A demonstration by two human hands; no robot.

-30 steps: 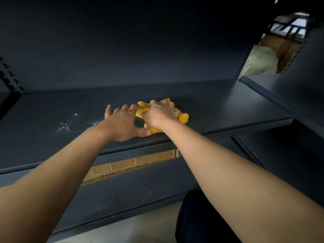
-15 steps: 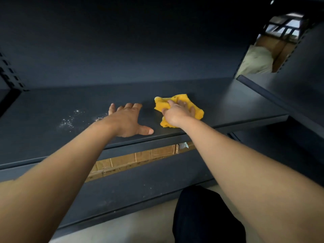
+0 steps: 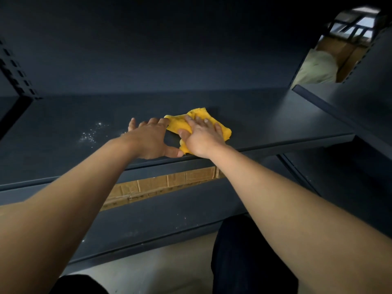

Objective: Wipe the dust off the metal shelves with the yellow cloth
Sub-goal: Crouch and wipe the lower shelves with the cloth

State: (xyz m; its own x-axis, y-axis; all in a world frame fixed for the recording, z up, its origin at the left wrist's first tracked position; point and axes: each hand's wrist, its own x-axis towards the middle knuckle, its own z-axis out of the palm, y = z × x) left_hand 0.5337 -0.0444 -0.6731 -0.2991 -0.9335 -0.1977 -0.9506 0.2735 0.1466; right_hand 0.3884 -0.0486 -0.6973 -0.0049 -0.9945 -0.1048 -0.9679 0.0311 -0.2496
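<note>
Dark blue-grey metal shelving fills the view, its back panel point(image 3: 169, 49) rising in shadow behind the main shelf point(image 3: 275, 122), which runs from left to right. A lower shelf point(image 3: 159, 215) juts out beneath it, and a neighbouring shelf point(image 3: 350, 107) stands at an angle on the right. At the left edge a perforated upright point(image 3: 17, 73) climbs out of sight. Pale floor point(image 3: 159, 270) shows at the bottom, with a dark-trousered knee point(image 3: 244, 257) over it. Through the slot between the two shelves a strip of cardboard point(image 3: 161, 184) is visible. In the top right gap lies a pale bundle point(image 3: 316, 68), perhaps a bag or fabric; it is too dim to tell.

Both bare forearms reach forward onto the main shelf. The left hand point(image 3: 149, 139) lies palm down on the bare metal near the front edge, fingers straight and slightly spread, thumb stretched to the right. It grips nothing. Just beside it, the right hand point(image 3: 202, 134) presses flat on the yellow cloth point(image 3: 198, 113), fingers spread over the top and thumb against the cloth's near left side.

The cloth sits crumpled on the main shelf, about midway along it, showing beyond the fingertips and on either side of the right hand. Its left corner touches the left index fingertip. White dust specks point(image 3: 90, 135) are scattered on the shelf to the left of the left hand.
</note>
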